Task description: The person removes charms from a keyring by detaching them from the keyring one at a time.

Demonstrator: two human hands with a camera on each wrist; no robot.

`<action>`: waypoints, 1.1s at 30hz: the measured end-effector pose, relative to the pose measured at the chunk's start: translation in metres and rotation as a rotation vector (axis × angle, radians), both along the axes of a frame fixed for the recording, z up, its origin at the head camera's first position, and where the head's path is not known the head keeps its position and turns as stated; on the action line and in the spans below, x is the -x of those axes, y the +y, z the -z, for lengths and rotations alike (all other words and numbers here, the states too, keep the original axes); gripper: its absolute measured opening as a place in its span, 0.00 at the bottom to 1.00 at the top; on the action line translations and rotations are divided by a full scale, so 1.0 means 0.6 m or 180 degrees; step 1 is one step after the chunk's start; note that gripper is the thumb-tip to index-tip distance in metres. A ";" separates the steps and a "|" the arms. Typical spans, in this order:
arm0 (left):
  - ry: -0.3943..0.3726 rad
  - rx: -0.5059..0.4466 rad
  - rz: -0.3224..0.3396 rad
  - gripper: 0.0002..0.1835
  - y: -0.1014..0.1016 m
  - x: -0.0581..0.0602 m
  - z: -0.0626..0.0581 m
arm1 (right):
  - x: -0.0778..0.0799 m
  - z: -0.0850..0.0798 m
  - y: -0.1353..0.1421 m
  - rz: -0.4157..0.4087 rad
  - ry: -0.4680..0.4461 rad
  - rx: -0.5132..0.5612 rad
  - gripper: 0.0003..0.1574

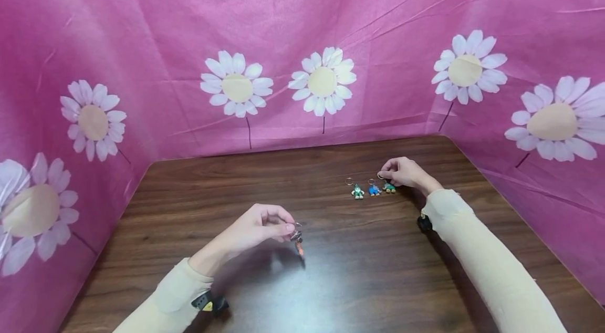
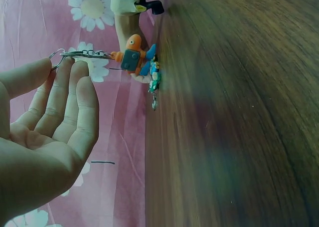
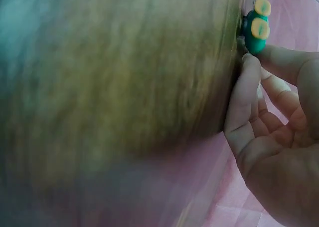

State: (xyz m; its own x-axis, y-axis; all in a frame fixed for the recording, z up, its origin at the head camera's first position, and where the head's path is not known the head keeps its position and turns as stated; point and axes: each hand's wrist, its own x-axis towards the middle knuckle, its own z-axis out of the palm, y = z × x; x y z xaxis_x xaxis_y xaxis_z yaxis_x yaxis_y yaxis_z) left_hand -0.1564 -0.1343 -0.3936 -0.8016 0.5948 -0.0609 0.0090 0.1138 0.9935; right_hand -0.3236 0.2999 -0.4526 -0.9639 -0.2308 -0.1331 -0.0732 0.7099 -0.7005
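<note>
My left hand (image 1: 260, 225) pinches the metal ring of a keychain between thumb and fingertips, above the table. From that ring hangs an orange figure (image 2: 133, 55) with a dark backpack-like block and blue feet. At the table's far right, my right hand (image 1: 404, 172) pinches a green keychain (image 3: 255, 37) with yellow feet by its ring end. In the head view this green keychain (image 1: 389, 188) is partly covered by the fingers. Just left of it lies a blue keychain (image 1: 374, 190), then a green-and-white figure keychain (image 1: 357, 193), each with a ring pointing away.
Under both hands is a dark wood-grain table (image 1: 189, 196). A pink cloth (image 1: 283, 7) printed with white daisies stands round its back and sides. Each wrist carries a black strap-on device (image 1: 424, 222) below a cream sleeve (image 1: 482, 249).
</note>
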 end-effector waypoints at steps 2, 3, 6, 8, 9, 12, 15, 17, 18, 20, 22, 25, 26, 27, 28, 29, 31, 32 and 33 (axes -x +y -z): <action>0.0001 -0.0017 0.0011 0.13 0.003 0.002 0.000 | 0.001 0.001 -0.002 0.0047 0.0003 -0.0020 0.12; 0.0004 -0.0022 0.0012 0.13 0.005 0.003 0.001 | 0.001 0.000 -0.003 0.0054 0.0009 -0.0021 0.12; -0.0007 -0.0030 0.0026 0.15 0.007 0.003 0.001 | 0.000 0.001 -0.007 0.0092 0.0012 0.0014 0.12; 0.0012 -0.0011 0.0028 0.14 0.009 0.003 0.002 | 0.000 0.000 -0.009 0.0111 -0.0004 0.0054 0.13; 0.0011 0.0005 0.0023 0.13 0.010 0.004 0.002 | 0.000 0.000 -0.009 0.0123 -0.0028 0.0092 0.13; 0.0026 0.0042 0.0023 0.12 0.013 0.005 0.002 | 0.001 0.001 -0.009 0.0161 -0.0142 0.0255 0.15; 0.0009 0.0050 0.0037 0.12 0.018 0.006 0.001 | 0.001 0.001 -0.006 0.0176 -0.0255 0.0441 0.16; 0.0004 0.0061 0.0045 0.13 0.022 0.006 0.001 | 0.000 0.001 -0.004 0.0171 -0.0300 0.0516 0.17; -0.0009 0.0067 0.0042 0.13 0.024 0.007 0.001 | 0.000 0.001 -0.004 0.0168 -0.0320 0.0540 0.18; -0.0002 0.0085 0.0035 0.13 0.027 0.006 0.001 | -0.001 0.001 -0.004 0.0185 -0.0357 0.0555 0.18; -0.0028 0.0076 0.0026 0.13 0.029 0.006 0.001 | -0.002 0.000 -0.005 0.0175 -0.0387 0.0557 0.19; -0.0023 0.0005 0.0053 0.11 0.033 0.007 0.001 | -0.003 -0.001 -0.005 0.0200 -0.0428 0.0564 0.19; -0.0030 -0.0012 0.0059 0.11 0.034 0.008 0.000 | -0.003 -0.002 -0.005 0.0204 -0.0438 0.0572 0.19; -0.0034 -0.0044 0.0073 0.11 0.035 0.008 0.000 | -0.003 -0.003 -0.005 0.0219 -0.0443 0.0575 0.19; -0.0027 -0.0064 0.0083 0.10 0.036 0.009 -0.001 | -0.003 -0.003 -0.005 0.0243 -0.0448 0.0575 0.18; -0.0004 -0.0079 0.0096 0.10 0.038 0.010 -0.002 | -0.003 -0.004 -0.004 0.0255 -0.0448 0.0567 0.18; 0.0013 -0.0073 0.0096 0.10 0.040 0.011 -0.004 | -0.002 -0.006 -0.002 0.0239 -0.0453 0.0567 0.18; 0.0027 -0.0059 0.0091 0.10 0.041 0.012 -0.006 | -0.001 -0.006 -0.001 0.0241 -0.0464 0.0568 0.18; 0.0047 -0.0037 0.0083 0.10 0.042 0.013 -0.007 | 0.000 -0.007 0.000 0.0240 -0.0472 0.0563 0.18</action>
